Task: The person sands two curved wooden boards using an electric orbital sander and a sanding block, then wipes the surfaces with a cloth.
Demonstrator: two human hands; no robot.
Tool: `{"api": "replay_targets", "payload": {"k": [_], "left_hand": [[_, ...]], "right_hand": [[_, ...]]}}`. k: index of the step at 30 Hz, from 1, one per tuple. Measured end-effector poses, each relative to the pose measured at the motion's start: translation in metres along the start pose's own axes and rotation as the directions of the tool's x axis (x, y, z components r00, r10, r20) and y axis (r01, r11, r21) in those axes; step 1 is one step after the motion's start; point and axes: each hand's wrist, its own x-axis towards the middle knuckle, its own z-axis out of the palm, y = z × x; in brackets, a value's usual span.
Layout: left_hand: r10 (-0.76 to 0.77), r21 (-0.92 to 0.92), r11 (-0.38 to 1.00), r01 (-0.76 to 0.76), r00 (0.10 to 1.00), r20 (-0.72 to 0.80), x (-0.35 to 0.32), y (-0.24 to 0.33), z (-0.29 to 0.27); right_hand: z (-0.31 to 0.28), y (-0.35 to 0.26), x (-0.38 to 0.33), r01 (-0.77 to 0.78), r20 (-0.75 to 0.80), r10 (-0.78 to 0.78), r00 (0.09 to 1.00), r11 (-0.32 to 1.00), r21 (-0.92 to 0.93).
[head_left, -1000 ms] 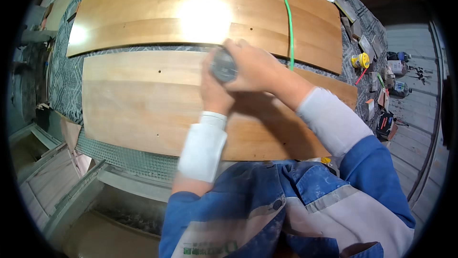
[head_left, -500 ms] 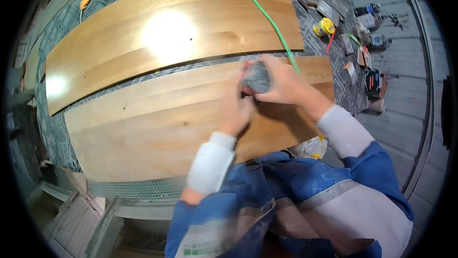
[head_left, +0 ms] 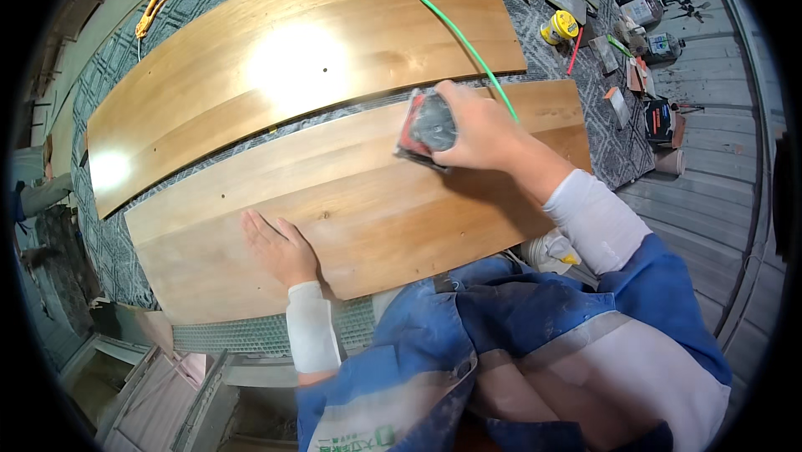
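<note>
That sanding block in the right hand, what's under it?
The sanding block rests on the nearer wooden board, pressed by the right hand. The board's surface directly beneath it is covered, so its state cannot be seen.

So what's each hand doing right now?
Left hand: open, flat on the near wooden board.
Right hand: closed on a sanding block.

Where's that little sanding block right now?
In the head view the sanding block is under the right hand, right of centre, on the upper edge of the nearer wooden board, just below the green cable.
</note>
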Motion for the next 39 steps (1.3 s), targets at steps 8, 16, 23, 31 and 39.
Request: {"api": "replay_targets", "payload": {"k": [8,16,23,31,39], "left_hand": [[-0.284,-0.321,0.913,0.251,0.957,-0.062,-0.007,0.005,0.0],[-0.292,-0.197,0.944,0.263,0.947,-0.132,-0.006,0.001,0.005],[-0.238,-0.114,0.968,0.222,0.96,-0.15,-0.006,-0.007,0.01],[0.167,-0.493,0.85,-0.186,0.983,-0.083,-0.011,0.087,0.011],[0.488,-0.831,0.549,-0.086,0.841,0.235,0.027,0.245,-0.038]], "right_hand": [[0.105,-0.169,0.077,0.324,0.196,-0.346,0.918,0.937,0.132],[0.091,-0.152,0.056,0.087,0.09,-0.098,0.991,0.989,0.121],[0.029,-0.054,-0.003,-0.217,-0.124,0.228,0.966,0.972,0.09],[-0.018,-0.075,-0.051,-0.08,-0.373,0.267,0.889,0.89,0.449],[-0.068,-0.065,-0.102,0.271,-0.496,0.403,0.769,0.498,0.824]]}}
